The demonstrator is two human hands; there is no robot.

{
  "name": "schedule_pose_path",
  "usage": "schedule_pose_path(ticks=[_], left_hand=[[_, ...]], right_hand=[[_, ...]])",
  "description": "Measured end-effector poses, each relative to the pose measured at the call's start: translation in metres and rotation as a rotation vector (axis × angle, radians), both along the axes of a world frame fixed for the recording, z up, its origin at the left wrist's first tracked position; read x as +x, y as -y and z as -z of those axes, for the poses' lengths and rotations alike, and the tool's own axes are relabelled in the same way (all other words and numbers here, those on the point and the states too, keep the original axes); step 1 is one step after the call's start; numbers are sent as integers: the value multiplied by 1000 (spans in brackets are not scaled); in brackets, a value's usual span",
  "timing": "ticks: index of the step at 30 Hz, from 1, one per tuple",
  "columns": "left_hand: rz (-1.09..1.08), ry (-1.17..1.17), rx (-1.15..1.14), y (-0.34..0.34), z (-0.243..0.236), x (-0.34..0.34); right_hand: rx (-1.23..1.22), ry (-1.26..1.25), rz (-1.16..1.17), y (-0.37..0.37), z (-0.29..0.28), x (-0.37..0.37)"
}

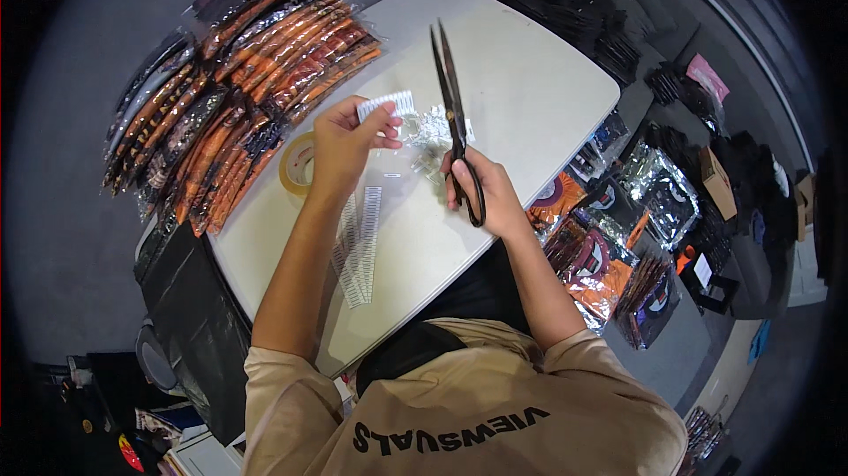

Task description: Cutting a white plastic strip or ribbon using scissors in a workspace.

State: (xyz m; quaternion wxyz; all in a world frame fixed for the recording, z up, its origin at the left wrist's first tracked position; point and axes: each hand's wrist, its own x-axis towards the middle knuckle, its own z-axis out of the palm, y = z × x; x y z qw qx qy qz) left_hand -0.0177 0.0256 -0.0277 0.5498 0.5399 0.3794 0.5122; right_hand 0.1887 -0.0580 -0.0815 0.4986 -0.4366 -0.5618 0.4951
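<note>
My left hand (352, 139) pinches a short strip of white labels (396, 104) between thumb and fingers, over the middle of the white table (495, 43). In my right hand (488, 192) are black-handled scissors (454, 105), their long blades pointing away from me and only slightly apart. The blades are to the right of the strip and do not touch it. Between my hands lies a loose heap of small cut white labels (430, 129). Long printed label strips (366, 246) lie nearer to me, beside my left forearm.
A roll of yellowish tape (287, 172) lies by my left wrist. Tall stacks of plastic-wrapped orange and black garments (256, 61) stand along the table's left side. More bagged garments (592, 255) lie to the right, with dark bundles (565, 17) beyond and an open cardboard box (716, 183).
</note>
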Motion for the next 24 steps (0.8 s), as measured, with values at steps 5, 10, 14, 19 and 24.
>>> schedule_pose_path(ticks=[5,10,14,19,24], left_hand=[[-152,74,86,1,-19,-9],[-180,123,102,4,-26,-7],[-180,138,117,9,-28,0],[-166,201,104,12,-26,4],[-153,210,87,14,-24,7]], right_hand=[[159,300,-131,5,-8,-1],[161,238,-145,7,-8,-5],[182,211,-160,7,-7,-5],[183,216,-197,7,-5,-4],[180,206,-211,8,-6,-4]])
